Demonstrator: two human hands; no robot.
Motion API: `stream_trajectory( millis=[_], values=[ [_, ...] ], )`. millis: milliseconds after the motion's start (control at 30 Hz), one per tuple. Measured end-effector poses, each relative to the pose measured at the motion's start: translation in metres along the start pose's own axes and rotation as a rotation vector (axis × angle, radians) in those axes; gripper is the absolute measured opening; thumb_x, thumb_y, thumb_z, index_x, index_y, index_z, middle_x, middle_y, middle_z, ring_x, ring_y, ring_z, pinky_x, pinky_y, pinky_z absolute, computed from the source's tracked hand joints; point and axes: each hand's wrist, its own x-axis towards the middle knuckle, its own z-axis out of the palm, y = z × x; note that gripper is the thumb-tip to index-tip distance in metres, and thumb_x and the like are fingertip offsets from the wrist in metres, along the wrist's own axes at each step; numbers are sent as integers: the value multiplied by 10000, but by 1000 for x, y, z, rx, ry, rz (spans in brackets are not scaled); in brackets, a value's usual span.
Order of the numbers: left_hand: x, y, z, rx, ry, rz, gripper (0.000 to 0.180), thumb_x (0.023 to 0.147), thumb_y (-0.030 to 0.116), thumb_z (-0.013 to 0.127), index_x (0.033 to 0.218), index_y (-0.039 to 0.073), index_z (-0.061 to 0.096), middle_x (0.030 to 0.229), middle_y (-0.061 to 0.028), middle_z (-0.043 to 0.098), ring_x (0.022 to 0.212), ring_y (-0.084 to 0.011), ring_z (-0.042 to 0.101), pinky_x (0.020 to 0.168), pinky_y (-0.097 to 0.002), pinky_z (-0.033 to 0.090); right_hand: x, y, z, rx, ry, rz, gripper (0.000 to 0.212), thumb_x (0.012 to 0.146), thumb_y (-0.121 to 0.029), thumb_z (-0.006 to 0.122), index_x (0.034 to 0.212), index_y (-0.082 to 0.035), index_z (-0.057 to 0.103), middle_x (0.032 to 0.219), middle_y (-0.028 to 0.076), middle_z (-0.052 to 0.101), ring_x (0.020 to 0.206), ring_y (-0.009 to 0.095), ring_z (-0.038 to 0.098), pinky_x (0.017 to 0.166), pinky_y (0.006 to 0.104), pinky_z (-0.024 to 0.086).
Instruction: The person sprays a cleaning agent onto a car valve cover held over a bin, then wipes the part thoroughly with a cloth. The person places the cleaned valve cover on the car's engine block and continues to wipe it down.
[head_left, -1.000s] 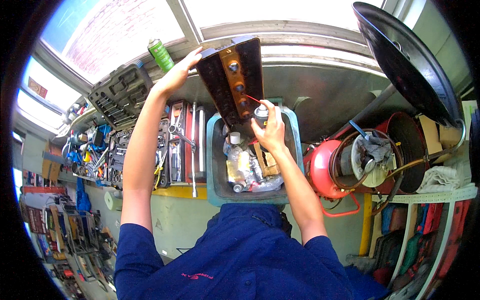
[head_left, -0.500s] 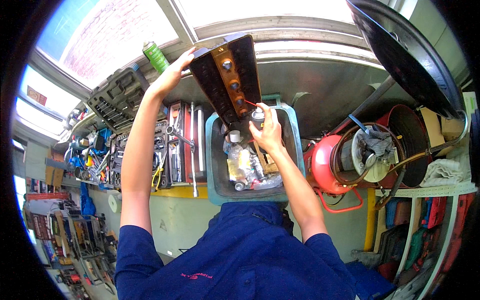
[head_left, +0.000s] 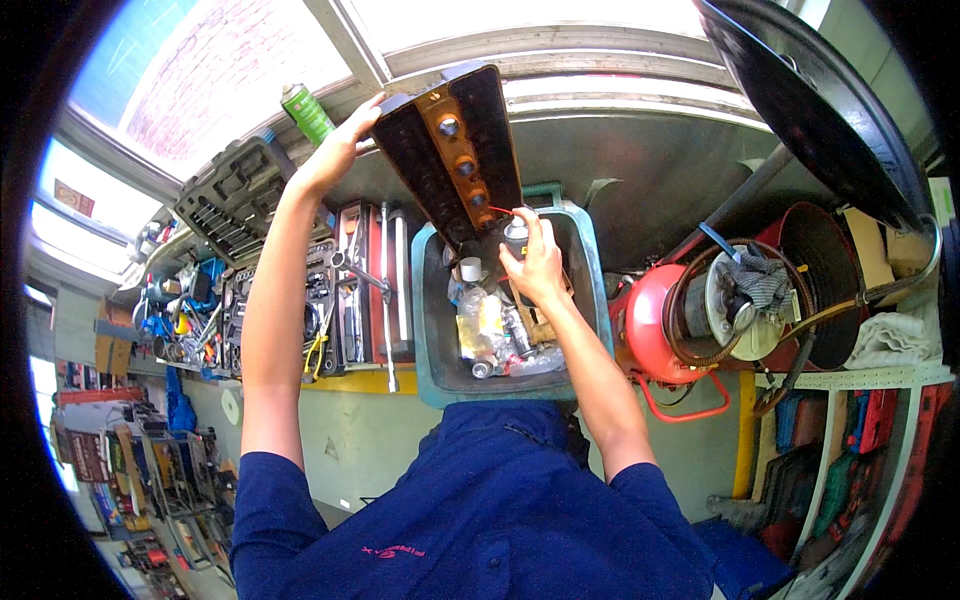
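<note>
My left hand [head_left: 352,140] grips the upper left edge of a long engine valve cover [head_left: 497,130], tilted above the bin. Its oily black inside faces me, with a brown strip and several round holes down the middle. In my right hand [head_left: 540,262] is an upright spray can [head_left: 516,232], fingers wrapped round it and the index finger on top. A thin red straw on its nozzle points left at the cover's lower end. Below both hands stands a bin with a teal rim [head_left: 424,330], holding plastic bottles [head_left: 492,312], a can and cardboard.
On the bench to the left are an opened socket set [head_left: 285,300], a cross wheel wrench [head_left: 386,290] and loose tools. A green can [head_left: 308,113] stands by the window. To the right sit a red tank [head_left: 655,325] with hoses and a large black disc [head_left: 810,110].
The valve cover and my left hand have shifted very slightly left. The spray can stays at the cover's lower end, its straw still pointing at it.
</note>
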Motion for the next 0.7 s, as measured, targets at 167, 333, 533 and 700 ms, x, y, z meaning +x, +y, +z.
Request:
stream_trajectory(
  millis=[167,333,533,700],
  values=[
    [-1,3,2,-14,-7,11,826,1068,671,439,1721,189,288,1780,-100,257,1644,-293,194,1291,-569,216,-1,3,-2,-32,11,-9,666,848,-169,823,1442,-219,524,1183,190,603,982,455,709,818,533,593],
    [-1,1,0,-3,4,5,841,1059,689,445,1720,192,290,1774,-102,272,1641,-291,204,1294,-559,214,-4,2,-2,3,-22,31,681,844,-164,824,1450,-222,519,1183,185,604,1001,453,705,831,532,593],
    [-3,6,3,8,13,-8,836,1060,690,441,1720,199,292,1776,-91,272,1643,-287,201,1292,-556,213,-3,-1,0,20,7,11,669,842,-157,821,1442,-218,530,1183,182,607,1011,449,706,840,526,595],
    [-4,8,6,37,60,12,872,1035,712,477,1711,186,320,1719,-124,373,1594,-281,317,1280,-541,281,-3,4,3,17,0,39,666,842,-155,819,1441,-222,535,1184,180,605,1018,448,706,846,523,597]
  ],
)
